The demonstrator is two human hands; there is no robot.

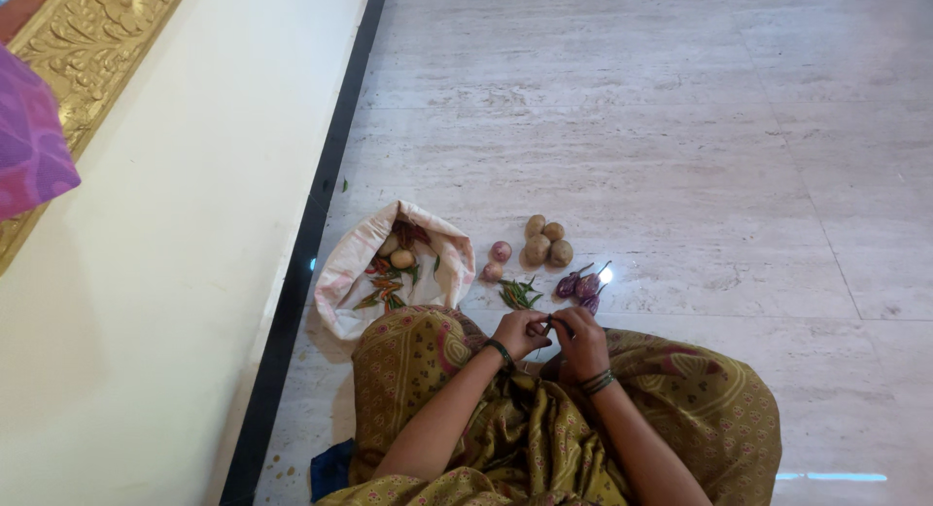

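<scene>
Hands: I saw my left hand and right hand meeting at 6 o'clock, fingers pinched together on a thin dark green chilli held between them just above my lap.
Grip: both hands were closed on that chilli; its stalk end was too small for me to make out.
Sorted: green chillies lay in a small heap at 12 o'clock from the hands, brinjals at 1 o'clock, potatoes beyond them, and two onions at 11 o'clock.
Left: the cloth bag at 10 o'clock held more chillies and a potato, so I judged the sorting partly done.
Floor: pale marble floor.
</scene>
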